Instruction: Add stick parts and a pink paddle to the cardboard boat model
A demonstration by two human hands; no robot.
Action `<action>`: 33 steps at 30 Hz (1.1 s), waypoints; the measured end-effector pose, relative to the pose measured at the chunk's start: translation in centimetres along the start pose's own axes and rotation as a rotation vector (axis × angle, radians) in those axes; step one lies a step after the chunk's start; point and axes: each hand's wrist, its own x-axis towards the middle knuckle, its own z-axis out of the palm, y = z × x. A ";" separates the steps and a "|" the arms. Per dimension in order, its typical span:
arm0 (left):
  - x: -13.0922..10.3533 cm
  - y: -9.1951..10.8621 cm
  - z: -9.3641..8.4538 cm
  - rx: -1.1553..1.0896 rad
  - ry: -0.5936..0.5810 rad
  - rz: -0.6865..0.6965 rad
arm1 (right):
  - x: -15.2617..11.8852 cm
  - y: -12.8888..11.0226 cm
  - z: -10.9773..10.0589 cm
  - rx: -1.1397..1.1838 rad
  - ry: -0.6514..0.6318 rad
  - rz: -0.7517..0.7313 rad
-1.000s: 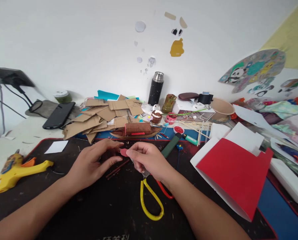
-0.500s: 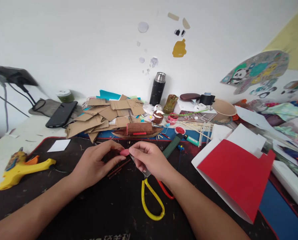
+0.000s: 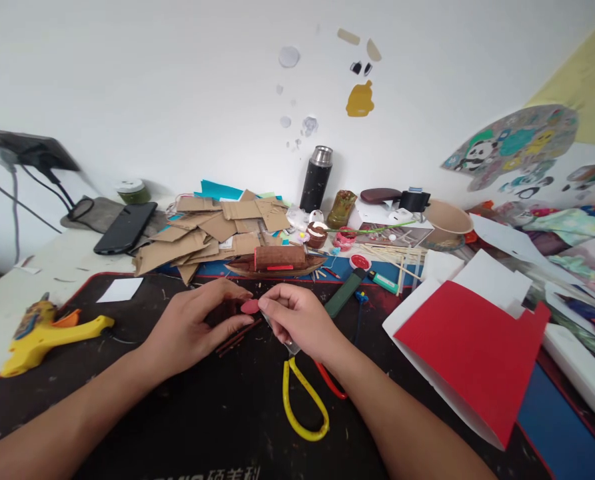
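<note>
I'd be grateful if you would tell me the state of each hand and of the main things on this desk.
Right hand, pinching a small red piece
Left hand, open around the piece
Scissors, handles spread, blades mostly hidden
Glue gun, lying on its side
Phone, lying down, screen dark
Flask, upright
Model boat, upright
Red sheet, bent
Cardboard pieces, loosely piled

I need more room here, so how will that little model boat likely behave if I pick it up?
The model boat will probably feel stiff and light, as it looks built of thin wood. Its slender, pointed ends look fragile if pinched. The rounded cabin sits high on a narrow hull, so a push might rock it.
</note>
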 end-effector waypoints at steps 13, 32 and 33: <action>0.8 0.4 -1.3 0.087 0.041 0.050 | 0.2 0.1 0.0 -0.062 0.038 -0.026; -3.1 8.1 -5.1 -0.098 0.238 0.510 | 9.3 -3.4 17.3 -1.337 -0.270 -0.629; -3.5 8.1 -5.2 -0.107 0.227 0.493 | 9.8 -3.2 18.2 -1.396 -0.290 -0.668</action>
